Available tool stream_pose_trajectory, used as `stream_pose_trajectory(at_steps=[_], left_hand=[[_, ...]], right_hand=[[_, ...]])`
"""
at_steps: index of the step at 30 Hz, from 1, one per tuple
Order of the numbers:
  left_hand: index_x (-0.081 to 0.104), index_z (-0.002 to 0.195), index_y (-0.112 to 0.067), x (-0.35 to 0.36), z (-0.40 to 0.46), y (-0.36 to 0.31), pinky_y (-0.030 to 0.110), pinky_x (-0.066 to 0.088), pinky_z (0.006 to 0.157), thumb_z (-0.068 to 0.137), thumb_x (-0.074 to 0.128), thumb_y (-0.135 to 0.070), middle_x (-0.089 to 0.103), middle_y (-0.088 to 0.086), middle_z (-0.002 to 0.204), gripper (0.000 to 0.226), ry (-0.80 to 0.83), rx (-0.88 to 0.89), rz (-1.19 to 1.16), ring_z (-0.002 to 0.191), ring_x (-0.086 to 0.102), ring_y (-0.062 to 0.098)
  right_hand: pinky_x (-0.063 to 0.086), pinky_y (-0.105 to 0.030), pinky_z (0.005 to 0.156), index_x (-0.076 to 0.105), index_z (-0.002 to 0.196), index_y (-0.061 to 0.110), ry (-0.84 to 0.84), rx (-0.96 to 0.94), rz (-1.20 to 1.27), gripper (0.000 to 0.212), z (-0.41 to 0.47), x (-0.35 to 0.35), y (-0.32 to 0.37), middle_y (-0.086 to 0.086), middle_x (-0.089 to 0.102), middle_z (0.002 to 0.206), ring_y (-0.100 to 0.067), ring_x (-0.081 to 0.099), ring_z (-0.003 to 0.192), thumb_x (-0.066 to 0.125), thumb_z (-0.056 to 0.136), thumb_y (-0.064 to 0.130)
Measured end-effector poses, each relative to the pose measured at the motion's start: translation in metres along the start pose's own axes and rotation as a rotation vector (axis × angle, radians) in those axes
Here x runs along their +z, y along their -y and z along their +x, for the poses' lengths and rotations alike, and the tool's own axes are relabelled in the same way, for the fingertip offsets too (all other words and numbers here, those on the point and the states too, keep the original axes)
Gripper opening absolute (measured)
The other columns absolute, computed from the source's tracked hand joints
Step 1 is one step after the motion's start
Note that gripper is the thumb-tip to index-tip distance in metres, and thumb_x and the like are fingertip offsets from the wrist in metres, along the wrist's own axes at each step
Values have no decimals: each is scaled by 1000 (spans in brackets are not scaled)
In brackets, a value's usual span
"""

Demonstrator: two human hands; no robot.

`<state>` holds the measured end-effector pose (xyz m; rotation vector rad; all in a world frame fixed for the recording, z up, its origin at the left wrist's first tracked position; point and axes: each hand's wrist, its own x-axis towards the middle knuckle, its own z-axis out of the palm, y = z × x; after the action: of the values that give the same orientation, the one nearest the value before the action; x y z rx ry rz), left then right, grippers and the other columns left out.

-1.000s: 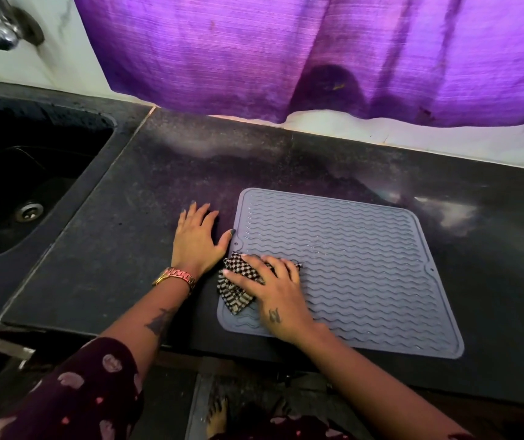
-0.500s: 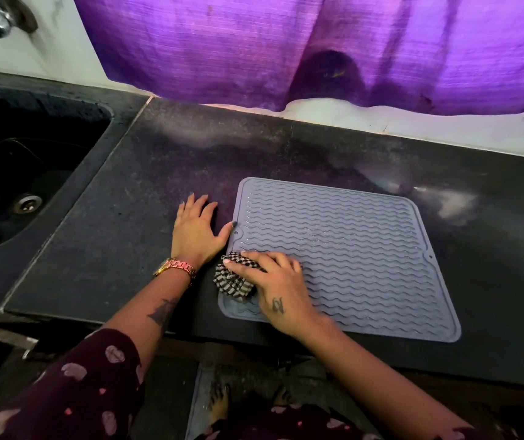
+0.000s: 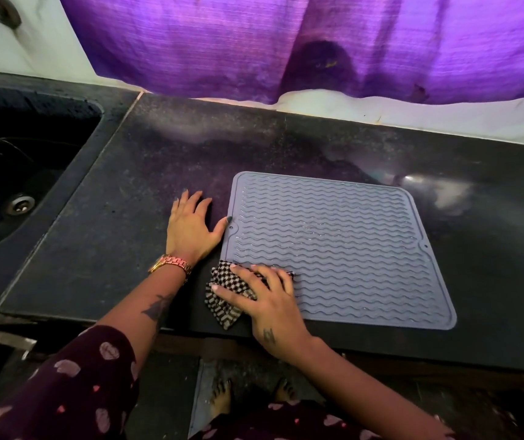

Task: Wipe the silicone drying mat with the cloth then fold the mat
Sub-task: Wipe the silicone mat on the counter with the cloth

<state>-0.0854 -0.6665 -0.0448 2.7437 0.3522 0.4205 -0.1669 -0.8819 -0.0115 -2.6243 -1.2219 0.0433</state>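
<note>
Since a second ago the right hand [image 3: 267, 306] has drawn the cloth [image 3: 226, 295] nearer the front left corner of the mat [image 3: 340, 249], so more of the checked fabric now hangs past the mat's left edge onto the worktop [image 3: 121, 249]. Its fingers lie spread and nearly straight, pressing the bunched cloth down rather than gripping it. The left hand [image 3: 191, 227] has stayed put — flat on the worktop just beside the mat, fingers extended, thumb tip touching the mat's left rim near the small hole, holding nothing. A pink-gold watch [image 3: 172, 263] sits on that wrist. The grey silicone mat lies flat and unfolded on the dark worktop, wavy ridges up, right of the sink [image 3: 16, 185] — a purple curtain [image 3: 286, 42] hangs behind.
</note>
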Motion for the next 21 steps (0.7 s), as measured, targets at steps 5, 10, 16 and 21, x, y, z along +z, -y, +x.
stream_pose_trajectory(at_steps=[5,10,16,21], left_hand=[[53,129,-9,0,-1,-1,43,13,118,86,52,-55,43,12,144,63,-9,1,10,141,24,31],[54,128,-8,-1,0,-1,44,14,117,86,52,-56,44,13,143,64,0,1,19,140,25,32],[52,130,-9,-2,0,-1,43,13,118,86,50,-57,42,12,145,65,4,-3,16,141,23,31],[52,130,-9,-2,-1,-1,43,13,118,86,50,-57,43,12,144,64,6,-2,17,141,24,31]], right_hand=[[34,-48,94,46,130,45,-11,14,66,66,5,-8,-4,2,47,139,-29,44,119,34,76,11],[38,-48,97,50,129,44,-78,-74,-10,68,-7,0,-8,3,50,136,-27,50,119,65,71,11],[38,-46,94,54,124,44,-107,-109,-3,60,-12,0,-15,4,55,130,-26,53,113,41,74,14],[35,-40,93,57,120,45,-133,-142,46,63,-13,-1,-21,8,57,127,-19,49,114,56,71,5]])
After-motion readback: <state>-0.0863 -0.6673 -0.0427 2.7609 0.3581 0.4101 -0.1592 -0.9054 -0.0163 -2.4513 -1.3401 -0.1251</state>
